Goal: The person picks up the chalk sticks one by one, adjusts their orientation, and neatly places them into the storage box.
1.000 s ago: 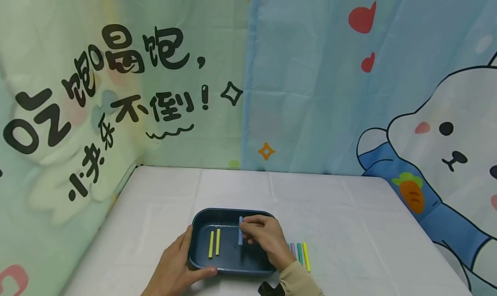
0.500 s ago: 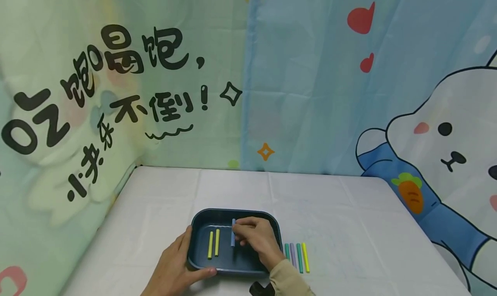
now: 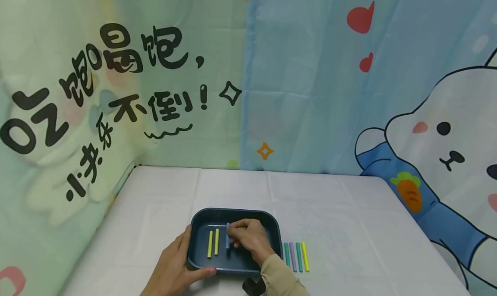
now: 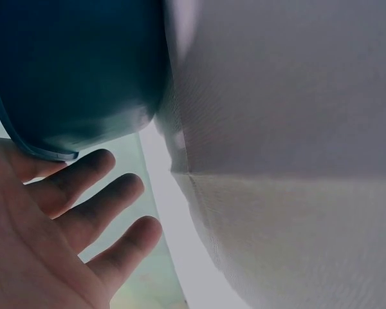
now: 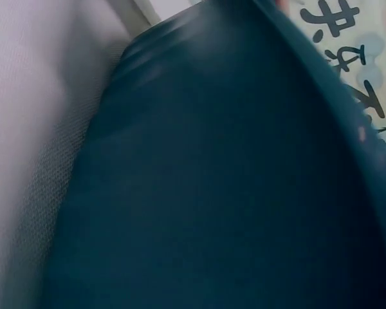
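Observation:
A dark blue tray (image 3: 273,231) sits near the front of the white table. Two yellow sticks (image 3: 213,243) lie side by side in its left half. My right hand (image 3: 244,237) pinches a blue stick (image 3: 227,236) just right of them, low inside the tray. My left hand (image 3: 174,268) grips the tray's front left corner, thumb on the front rim. In the left wrist view the fingers (image 4: 90,212) stretch out beside the tray's outer wall (image 4: 77,71). The right wrist view shows only the tray's dark surface (image 5: 212,193), blurred.
Several sticks (image 3: 296,256), green, lilac and yellow, lie in a row on the white cloth (image 3: 349,227) just right of the tray. Printed curtains (image 3: 310,71) close off the back and left side of the table.
My right hand has carried the blue stick leftward and lower in the tray, closer to the two yellow sticks. The left hand has stayed on the tray's corner.

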Demonstrator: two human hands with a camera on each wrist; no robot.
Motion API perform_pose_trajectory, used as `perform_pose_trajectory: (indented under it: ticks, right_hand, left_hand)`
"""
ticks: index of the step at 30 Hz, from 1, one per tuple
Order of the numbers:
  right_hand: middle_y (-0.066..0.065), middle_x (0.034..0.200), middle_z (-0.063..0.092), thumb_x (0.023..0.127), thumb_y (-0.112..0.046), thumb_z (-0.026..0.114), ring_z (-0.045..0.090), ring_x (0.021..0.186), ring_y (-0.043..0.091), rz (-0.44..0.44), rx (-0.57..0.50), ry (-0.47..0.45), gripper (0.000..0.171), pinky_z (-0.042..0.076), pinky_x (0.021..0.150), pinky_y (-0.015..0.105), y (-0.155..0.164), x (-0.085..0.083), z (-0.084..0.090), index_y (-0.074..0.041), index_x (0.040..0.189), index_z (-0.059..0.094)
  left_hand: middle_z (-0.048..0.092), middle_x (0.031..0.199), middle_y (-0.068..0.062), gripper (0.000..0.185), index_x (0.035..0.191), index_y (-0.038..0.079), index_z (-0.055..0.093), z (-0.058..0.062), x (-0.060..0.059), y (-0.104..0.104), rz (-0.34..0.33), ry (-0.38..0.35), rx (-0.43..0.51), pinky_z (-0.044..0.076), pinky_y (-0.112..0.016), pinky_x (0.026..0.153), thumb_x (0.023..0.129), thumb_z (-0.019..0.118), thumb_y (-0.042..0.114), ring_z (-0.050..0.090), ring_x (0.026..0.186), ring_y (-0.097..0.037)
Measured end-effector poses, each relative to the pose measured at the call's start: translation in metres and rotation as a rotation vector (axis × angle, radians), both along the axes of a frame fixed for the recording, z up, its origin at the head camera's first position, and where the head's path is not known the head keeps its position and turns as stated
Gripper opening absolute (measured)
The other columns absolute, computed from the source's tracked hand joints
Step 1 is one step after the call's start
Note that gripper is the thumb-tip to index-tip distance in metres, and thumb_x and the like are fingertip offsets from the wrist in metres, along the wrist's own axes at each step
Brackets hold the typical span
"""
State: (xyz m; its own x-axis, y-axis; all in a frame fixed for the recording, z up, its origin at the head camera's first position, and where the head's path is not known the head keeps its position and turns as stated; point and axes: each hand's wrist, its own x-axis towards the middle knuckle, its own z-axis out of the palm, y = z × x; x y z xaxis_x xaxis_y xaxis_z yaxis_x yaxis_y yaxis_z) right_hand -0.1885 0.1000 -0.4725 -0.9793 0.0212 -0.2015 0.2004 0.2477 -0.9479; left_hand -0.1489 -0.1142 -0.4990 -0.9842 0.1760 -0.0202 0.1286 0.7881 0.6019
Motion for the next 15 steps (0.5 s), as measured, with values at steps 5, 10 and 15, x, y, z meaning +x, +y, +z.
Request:
perform_pose_trajectory:
  ticks: [5,10,15]
  right_hand:
    - [0.006,0.078,0.070,0.086,-0.005,0.073,0.064,0.064,0.012,0.013,0.011,-0.010,0.024,0.056,0.058,0.026,-0.005,-0.002,-0.003,0.007,0.107,0.071]
    - [0.007,0.077,0.068,0.086,-0.004,0.073,0.064,0.064,0.013,0.007,0.038,-0.016,0.022,0.056,0.058,0.026,-0.011,-0.004,-0.006,0.006,0.106,0.071]
    - [0.007,0.076,0.067,0.085,-0.002,0.073,0.063,0.063,0.013,0.005,0.074,-0.013,0.017,0.055,0.056,0.026,-0.015,-0.007,-0.010,0.005,0.100,0.071]
  left_hand:
    - [0.044,0.152,-0.023,0.131,0.160,0.000,0.022,-0.001,0.000,-0.001,-0.005,0.008,0.005,0.044,-0.055,0.106,0.070,0.070,0.082,0.050,0.132,-0.038]
    - [0.044,0.151,-0.023,0.130,0.160,-0.001,0.022,-0.002,0.000,-0.002,-0.015,0.026,0.011,0.045,-0.054,0.106,0.071,0.070,0.081,0.050,0.132,-0.038]
    - [0.045,0.150,-0.024,0.129,0.159,-0.002,0.024,0.000,0.001,-0.002,-0.022,0.036,0.002,0.046,-0.054,0.104,0.072,0.071,0.080,0.052,0.130,-0.038]
